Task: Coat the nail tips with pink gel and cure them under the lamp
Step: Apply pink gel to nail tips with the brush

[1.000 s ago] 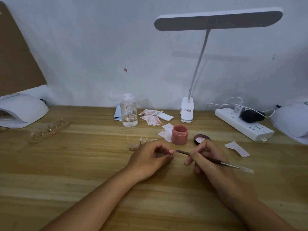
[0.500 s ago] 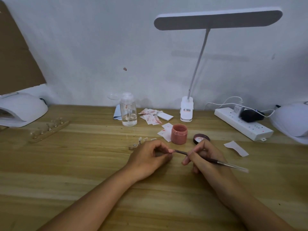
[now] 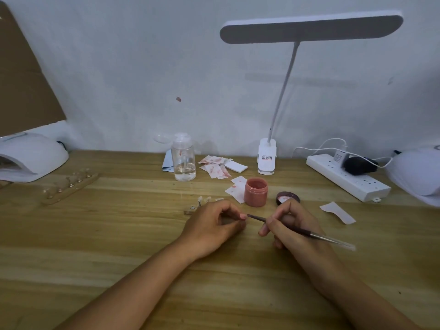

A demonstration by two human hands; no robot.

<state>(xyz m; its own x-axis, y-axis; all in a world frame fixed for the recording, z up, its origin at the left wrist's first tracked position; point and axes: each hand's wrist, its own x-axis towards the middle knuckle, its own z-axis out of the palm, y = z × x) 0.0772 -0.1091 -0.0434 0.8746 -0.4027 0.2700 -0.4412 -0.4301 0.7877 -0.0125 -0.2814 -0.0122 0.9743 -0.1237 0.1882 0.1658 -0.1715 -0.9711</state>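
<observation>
Two domed lamps bracket the scene. The left curing lamp [image 3: 31,156] sits at the table's far edge. Right of it lies a wooden strip [image 3: 71,186] carrying a row of small tips.

Near the centre, the left hand [image 3: 212,226] is curled, its thumb and forefinger pinching a pink nail tip [image 3: 242,216] just above the table [image 3: 119,246]. What carries the tip inside that grip is hidden.

The brush [image 3: 258,218] points at the tip, its bristles touching it or just beside it. The right hand [image 3: 294,226] grips the brush like a pen.

Behind the hands stand the open gel jar [image 3: 256,192] and its lid [image 3: 288,197]. The right curing lamp [image 3: 419,175] is at the far right.

The tip is probably feather-light, thin and stiff, and its wet coat is slick and easily smeared. It should therefore be held by its base or side edges, never its face.
</observation>
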